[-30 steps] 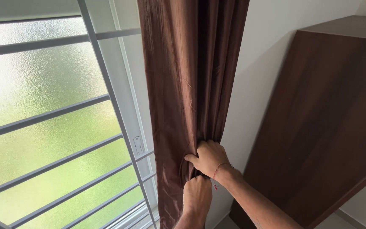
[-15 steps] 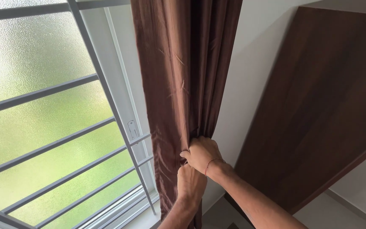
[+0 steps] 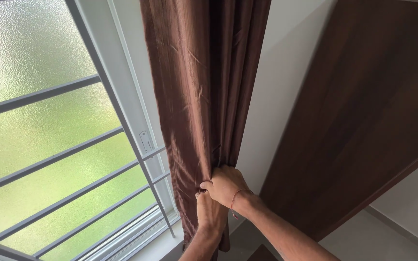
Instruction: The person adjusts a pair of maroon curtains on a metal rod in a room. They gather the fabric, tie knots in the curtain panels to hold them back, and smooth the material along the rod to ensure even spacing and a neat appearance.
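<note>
Brown curtain gathered in two bare hands beside a frosted window.

Brown fabric folds are bunched at the lower centre of the frame, where the right hand [image 3: 226, 186], with a thin red thread around its wrist, is closed tight on the curtain [image 3: 204, 96], and the left hand [image 3: 210, 211] just beneath it, touching it, grips the same bunch from below. Both forearms come up from the bottom edge. Above the hands the curtain hangs in long vertical pleats to the top of the frame. Left of it stands the white window frame [image 3: 129, 111] with a small latch [image 3: 146, 141], grey bars [image 3: 49, 159] crossing frosted glass [image 3: 30, 48] lit green and white. On the right, a dark wooden panel [image 3: 359, 121] leans against the pale wall [image 3: 279, 87].
</note>
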